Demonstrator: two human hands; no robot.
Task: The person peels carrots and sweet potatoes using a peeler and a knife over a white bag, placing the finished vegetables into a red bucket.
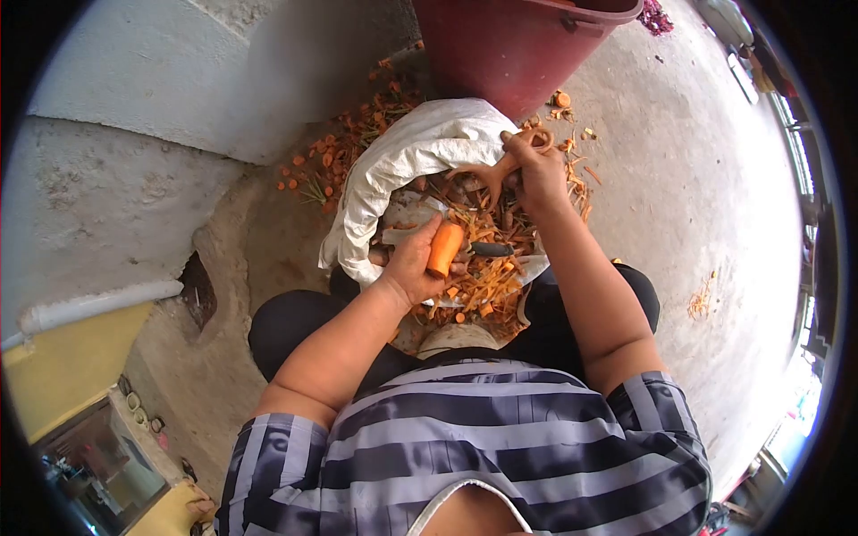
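My left hand (415, 264) is closed around a short, peeled orange carrot (445, 248), held over the open mouth of a white woven sack (368, 192). At the sack's right rim, my right hand (542, 179) grips a brown Y-shaped peeler (490, 173) by its looped handle, with the forked head pointing left. The two hands are apart, and the peeler is not touching the carrot. Just right of the carrot, a dark handle (492, 249) rests among carrot peelings (505, 228). Unpeeled roots partly show inside the sack beneath the peelings.
A large red tub (527, 54) stands behind the sack. Cut carrot tops (331, 159) are scattered on the floor at the left, against a grey wall (179, 80). A small heap of peelings (702, 299) lies on the concrete floor at the right.
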